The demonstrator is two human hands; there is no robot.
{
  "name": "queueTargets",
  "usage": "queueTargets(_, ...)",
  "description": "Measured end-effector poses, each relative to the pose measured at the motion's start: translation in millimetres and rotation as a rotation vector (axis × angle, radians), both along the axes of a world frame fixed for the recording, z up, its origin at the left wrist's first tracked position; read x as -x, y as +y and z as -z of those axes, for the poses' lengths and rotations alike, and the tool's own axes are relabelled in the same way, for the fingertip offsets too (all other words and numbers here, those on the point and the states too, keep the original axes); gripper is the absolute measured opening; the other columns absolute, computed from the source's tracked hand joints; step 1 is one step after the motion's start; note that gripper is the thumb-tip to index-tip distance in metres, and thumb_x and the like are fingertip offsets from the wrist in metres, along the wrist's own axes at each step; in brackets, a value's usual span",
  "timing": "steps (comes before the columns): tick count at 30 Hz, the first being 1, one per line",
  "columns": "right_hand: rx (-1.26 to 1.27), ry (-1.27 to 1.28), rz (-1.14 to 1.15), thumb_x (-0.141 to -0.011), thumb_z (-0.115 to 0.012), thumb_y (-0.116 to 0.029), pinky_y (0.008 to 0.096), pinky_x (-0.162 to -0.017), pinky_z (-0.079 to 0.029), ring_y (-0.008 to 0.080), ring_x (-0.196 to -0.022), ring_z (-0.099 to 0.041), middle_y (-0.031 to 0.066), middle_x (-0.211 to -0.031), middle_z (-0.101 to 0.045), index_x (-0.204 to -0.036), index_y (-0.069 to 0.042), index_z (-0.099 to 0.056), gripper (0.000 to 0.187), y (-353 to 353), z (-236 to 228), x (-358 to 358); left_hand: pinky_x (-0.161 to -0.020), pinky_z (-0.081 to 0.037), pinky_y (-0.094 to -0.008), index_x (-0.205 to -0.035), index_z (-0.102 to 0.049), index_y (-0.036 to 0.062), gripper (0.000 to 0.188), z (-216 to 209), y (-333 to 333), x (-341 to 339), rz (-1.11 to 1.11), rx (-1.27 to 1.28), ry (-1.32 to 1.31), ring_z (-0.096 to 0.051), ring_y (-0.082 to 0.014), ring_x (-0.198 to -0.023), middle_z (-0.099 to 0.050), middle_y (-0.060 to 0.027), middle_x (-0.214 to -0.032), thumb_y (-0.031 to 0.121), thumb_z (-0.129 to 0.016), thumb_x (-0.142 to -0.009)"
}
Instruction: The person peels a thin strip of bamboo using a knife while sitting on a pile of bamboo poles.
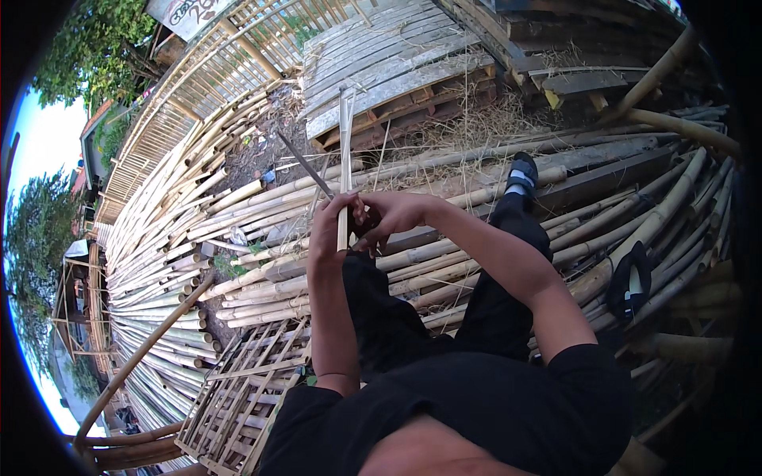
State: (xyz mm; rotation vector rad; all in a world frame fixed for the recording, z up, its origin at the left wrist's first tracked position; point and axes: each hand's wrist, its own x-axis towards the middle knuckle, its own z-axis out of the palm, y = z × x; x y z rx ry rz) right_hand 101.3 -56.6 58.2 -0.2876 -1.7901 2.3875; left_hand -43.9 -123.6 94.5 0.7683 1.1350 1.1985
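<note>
One slatted, crate-like bamboo frame (246, 389) sat at the lower left of my head view, and from my end I could not tell whether it was a hollow box or a flat panel, nor what lay behind its slats. Farther off, beyond the hands, I saw a wooden pallet (397, 40) with dark gaps under its top boards and dry straw (476, 119) scattered along its right side. Between the person's two hands was a pale bamboo strip (344, 166), close in front of the black-clad torso; its near end came out just below the fingers, while its long far part pointed away and overlapped the pallet's front edge in my picture, though I could not judge whether they touched. The left hand (324, 226) was wrapped about the strip near that lower end. The right hand (387, 213) met it from the other side with fingers bent, but I could not make out what they gripped. A long dark knife (302, 163) slanted up and leftward out of the same cluster, its handle hidden, so which hand had it stayed unclear to me. Long bamboo poles (238, 208) lay side by side on the ground beyond the hands and to their left.
</note>
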Motion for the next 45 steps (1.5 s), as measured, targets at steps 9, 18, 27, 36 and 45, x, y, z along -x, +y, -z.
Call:
queueTargets(9,0.017,-0.016,-0.142,-0.076,-0.07,-0.01,0.0369,-0.068,-0.057,0.0285,-0.078,-0.066,0.0233,-0.093,-0.061,-0.131,-0.003,-0.022,0.074,-0.9,-4.2,-10.8,-0.07,-0.045,-0.0279,-0.08,-0.061,-0.005,0.021,11.6,-11.4,20.5,-0.045,0.046,-0.115,-0.058,-0.0198,-0.073,-0.059,-0.0118,-0.074,0.016,-0.057,-0.08)
queueTargets(18,-0.097,-0.158,-0.178,-0.077,-0.069,-0.013,0.0316,-0.061,-0.056,0.0267,-0.075,-0.067,0.0235,-0.092,-0.064,-0.133,0.005,-0.021,0.077,3.5,6.8,-2.1,-0.069,-0.046,-0.0278,-0.087,-0.057,-0.0052,0.024,14.8,-17.5,21.5,-0.244,0.095,-0.001,-0.056,-0.0173,-0.072,-0.056,-0.0089,-0.076,0.014,-0.061,-0.074)
queueTargets(27,-0.081,-0.166,-0.405,-0.08,-0.067,-0.012,0.0311,-0.066,-0.057,0.0229,-0.075,-0.067,0.017,-0.085,-0.063,-0.108,0.007,-0.048,0.039,30.7,-0.1,-32.4,-0.079,-0.045,-0.0347,-0.091,-0.061,0.003,0.017,20.5,-4.9,39.9,-0.081,0.119,-0.241,-0.058,-0.0228,-0.085,-0.063,-0.0132,-0.095,0.017,-0.059,-0.082)
queueTargets(36,-0.165,-0.484,-0.363,-0.078,-0.065,-0.004,0.0301,-0.064,-0.057,0.0211,-0.073,-0.066,0.0163,-0.088,-0.065,-0.11,0.004,-0.053,0.035,46.5,2.0,-81.2,-0.083,-0.043,-0.0379,-0.106,-0.057,0.0001,0.033,13.4,-10.2,31.4,0.077,-0.239,-0.252,-0.056,-0.0266,-0.098,-0.06,-0.0134,-0.102,0.022,-0.062,-0.082)
queueTargets(45,-0.868,-1.263,0.033,-0.069,-0.061,0.0,0.0316,-0.067,-0.049,0.0141,-0.077,-0.064,0.0073,-0.081,-0.068,-0.098,-0.009,-0.066,0.031,60.1,-5.3,-131.8,-0.084,-0.044,-0.0376,-0.121,-0.047,-0.0019,0.063,22.5,-28.9,45.2,0.18,-0.396,0.11,-0.055,-0.029,-0.099,-0.052,-0.0208,-0.115,0.045,-0.055,-0.08)
